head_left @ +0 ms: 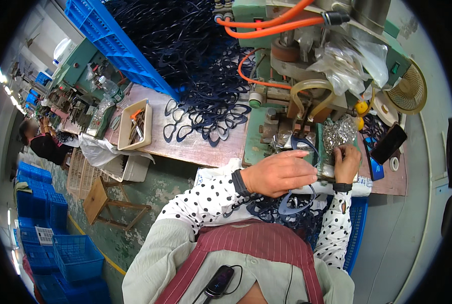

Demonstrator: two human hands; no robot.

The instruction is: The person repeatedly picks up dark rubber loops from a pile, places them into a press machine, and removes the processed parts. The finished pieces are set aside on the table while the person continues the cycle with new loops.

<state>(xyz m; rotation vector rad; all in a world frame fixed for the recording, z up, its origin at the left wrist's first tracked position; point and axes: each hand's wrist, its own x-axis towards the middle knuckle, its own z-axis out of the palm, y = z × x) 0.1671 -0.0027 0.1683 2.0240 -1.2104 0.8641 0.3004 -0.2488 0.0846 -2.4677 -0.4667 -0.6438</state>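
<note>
Surroundings, as we list them: a green machine (307, 76) with orange hoses (271, 25) and clear plastic wrapping stands at the far edge of the surface (206, 147); a heap of dark blue frame blanks (206, 66) spills from a blue crate (109, 35) onto it; a beige tray (135, 124) of small tools lies to the left, a pile of small silvery parts (339, 133) to the right, and a dark phone (388, 143) beyond that. The machine's lower block crowds the space just ahead of both hands. The item in hand is a dark blue eyeglass frame (299, 175), thin and looped, its long axis running roughly away from us toward the machine. Our left hand (281, 172) has its grip clamped on the frame, fingers curled over it. Our right hand (346, 162) rests at the silvery parts with fingers bent; we cannot tell whether that grip is together or apart.
</note>
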